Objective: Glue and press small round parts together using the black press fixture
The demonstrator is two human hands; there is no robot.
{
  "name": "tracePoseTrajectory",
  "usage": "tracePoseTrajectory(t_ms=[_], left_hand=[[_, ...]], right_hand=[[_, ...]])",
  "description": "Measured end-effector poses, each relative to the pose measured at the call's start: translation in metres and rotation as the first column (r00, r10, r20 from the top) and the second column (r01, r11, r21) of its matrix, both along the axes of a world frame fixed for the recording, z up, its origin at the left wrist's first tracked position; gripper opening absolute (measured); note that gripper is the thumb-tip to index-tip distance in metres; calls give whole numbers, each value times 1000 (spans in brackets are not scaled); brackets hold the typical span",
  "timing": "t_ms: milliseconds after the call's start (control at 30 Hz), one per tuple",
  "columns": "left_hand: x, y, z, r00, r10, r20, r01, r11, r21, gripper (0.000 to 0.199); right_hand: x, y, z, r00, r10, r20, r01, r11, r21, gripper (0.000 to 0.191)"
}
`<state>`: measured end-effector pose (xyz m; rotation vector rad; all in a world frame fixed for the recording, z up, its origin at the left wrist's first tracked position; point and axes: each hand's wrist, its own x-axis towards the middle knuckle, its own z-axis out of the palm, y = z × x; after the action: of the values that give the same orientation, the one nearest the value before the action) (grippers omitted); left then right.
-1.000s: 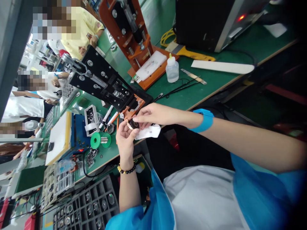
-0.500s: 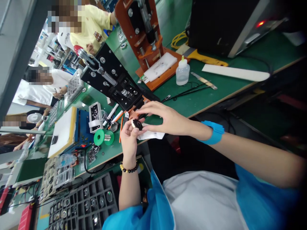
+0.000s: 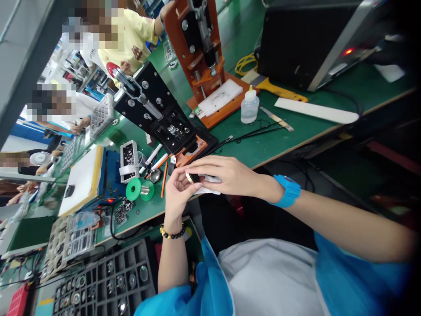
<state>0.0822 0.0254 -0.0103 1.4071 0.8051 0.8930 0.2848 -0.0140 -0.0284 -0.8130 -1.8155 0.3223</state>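
Note:
At the bench's front edge, a small round watch part point(image 3: 194, 177), black with a pale gold rim, is turned partly on edge. My left hand point(image 3: 176, 195) grips it between thumb and fingers. Over it from the right comes my right hand point(image 3: 235, 177), its fingers closed about the part's far side and hiding some of it. Exactly where the right fingertips touch cannot be made out. Beneath the hands lies a white cloth or paper point(image 3: 212, 188).
Behind the hands stand a black lever press point(image 3: 153, 103) and an orange press point(image 3: 179, 39). Right are a dropper bottle point(image 3: 250, 105), tweezers point(image 3: 230, 138) and a brush point(image 3: 279, 87). A green solder spool point(image 3: 133, 189) is left; a compartment tray point(image 3: 108, 281) sits below. Co-workers sit beyond.
My right hand has lowered and closed in over the watch part, its fingers no longer spread. The part has tipped more on edge. The view has shifted slightly.

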Motion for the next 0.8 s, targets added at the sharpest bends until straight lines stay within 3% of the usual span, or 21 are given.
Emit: tracePoseTrajectory(t_ms=[367,533,800], left_hand=[[3,-4,6,1000,-30,-2,30,997,-72,50],[4,-4,9,998,-69,3,69,994,-85,60],[-6,3,5,986,-158,-47,153,984,-92,67]], right_hand=[[5,-1,0,998,-3,61,5,1000,-26,48],[4,-1,0,996,-27,80,29,999,-15,46],[8,-4,6,997,34,63,-26,992,-121,40]])
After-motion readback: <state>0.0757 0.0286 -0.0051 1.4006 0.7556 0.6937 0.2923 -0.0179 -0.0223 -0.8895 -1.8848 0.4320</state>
